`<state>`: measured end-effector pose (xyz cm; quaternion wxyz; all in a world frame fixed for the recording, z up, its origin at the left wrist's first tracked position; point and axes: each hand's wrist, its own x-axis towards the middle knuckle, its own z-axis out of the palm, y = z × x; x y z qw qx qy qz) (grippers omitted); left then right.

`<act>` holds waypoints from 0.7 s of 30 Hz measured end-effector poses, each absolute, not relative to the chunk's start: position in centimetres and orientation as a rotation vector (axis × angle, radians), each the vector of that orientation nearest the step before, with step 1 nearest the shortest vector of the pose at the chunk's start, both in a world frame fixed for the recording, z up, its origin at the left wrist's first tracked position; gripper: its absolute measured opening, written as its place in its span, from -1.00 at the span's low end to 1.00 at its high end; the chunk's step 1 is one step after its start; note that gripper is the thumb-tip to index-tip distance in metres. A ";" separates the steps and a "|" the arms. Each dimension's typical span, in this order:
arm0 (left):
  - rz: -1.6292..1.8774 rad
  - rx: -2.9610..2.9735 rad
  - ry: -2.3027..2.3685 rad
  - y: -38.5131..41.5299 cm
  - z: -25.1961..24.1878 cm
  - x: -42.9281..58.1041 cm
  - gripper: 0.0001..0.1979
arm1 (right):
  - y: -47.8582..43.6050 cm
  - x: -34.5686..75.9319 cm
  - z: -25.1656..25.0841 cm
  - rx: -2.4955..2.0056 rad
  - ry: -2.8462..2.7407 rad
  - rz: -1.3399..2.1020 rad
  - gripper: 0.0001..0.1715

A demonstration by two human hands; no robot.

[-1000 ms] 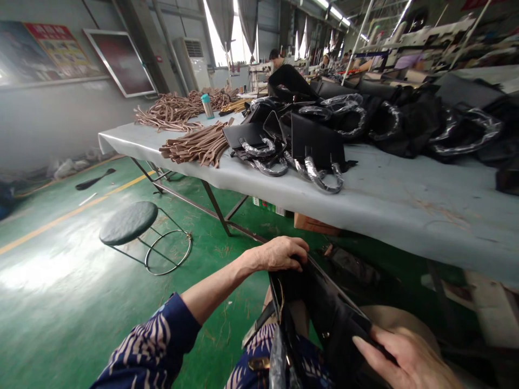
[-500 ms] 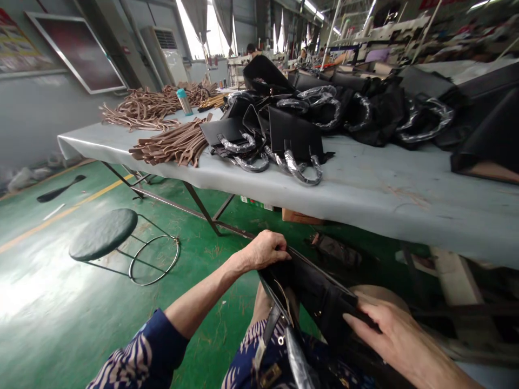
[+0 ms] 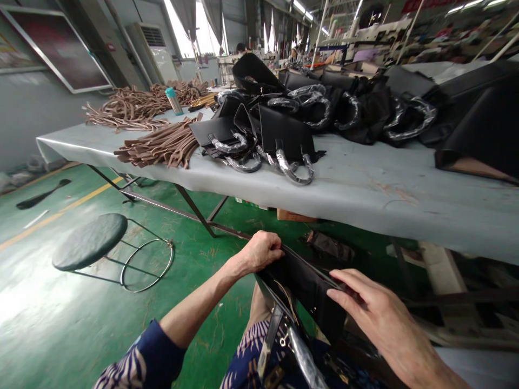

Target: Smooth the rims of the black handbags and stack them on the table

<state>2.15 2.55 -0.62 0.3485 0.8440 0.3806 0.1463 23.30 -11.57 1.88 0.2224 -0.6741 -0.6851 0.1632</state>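
Note:
A black handbag (image 3: 305, 282) rests over my lap with its mouth open toward me. My left hand (image 3: 261, 252) is closed on the bag's far left corner, fingers curled over the rim. At the right part of the same rim is my right hand (image 3: 375, 307), thumb on the inner side and fingers on the outer side, with the edge between them. A plastic-wrapped handle (image 3: 305, 357) hangs at the near side of the bag, beside a strap (image 3: 272, 329) with metal fittings. The bag's lower part is dark and hard to make out.
Ahead stands a long table (image 3: 357, 200) under a pale cover. On it lie black bags (image 3: 286, 132) with wrapped handles, bundles of brown strips (image 3: 160, 145) and a blue-topped bottle (image 3: 174, 101). A round stool (image 3: 91, 240) is on the green floor at left.
My right hand has slid along the bag's rim, away from me and toward my left hand. My left hand keeps its hold. The view has shifted slightly to the right.

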 end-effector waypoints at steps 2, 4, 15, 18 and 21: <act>0.379 2.193 0.977 2.6 -0.6 2.2 -0.80 | -11.3 22.9 2.4 -1.815 -1.910 0.525 -0.64; 0.378 2.199 0.968 2.5 -0.7 2.2 -0.81 | -11.1 22.7 2.7 -1.801 -1.920 0.548 -0.63; 0.394 2.165 0.886 1.9 0.1 2.0 -0.77 | -10.6 24.2 2.3 -1.915 -1.919 0.433 -0.65; 0.382 2.189 0.843 1.9 0.1 2.0 -0.77 | -10.3 24.3 2.2 -1.940 -1.917 0.448 -0.66; 0.344 2.223 0.839 2.0 0.0 2.0 -0.79 | -10.1 24.7 2.0 -1.934 -1.916 0.445 -0.67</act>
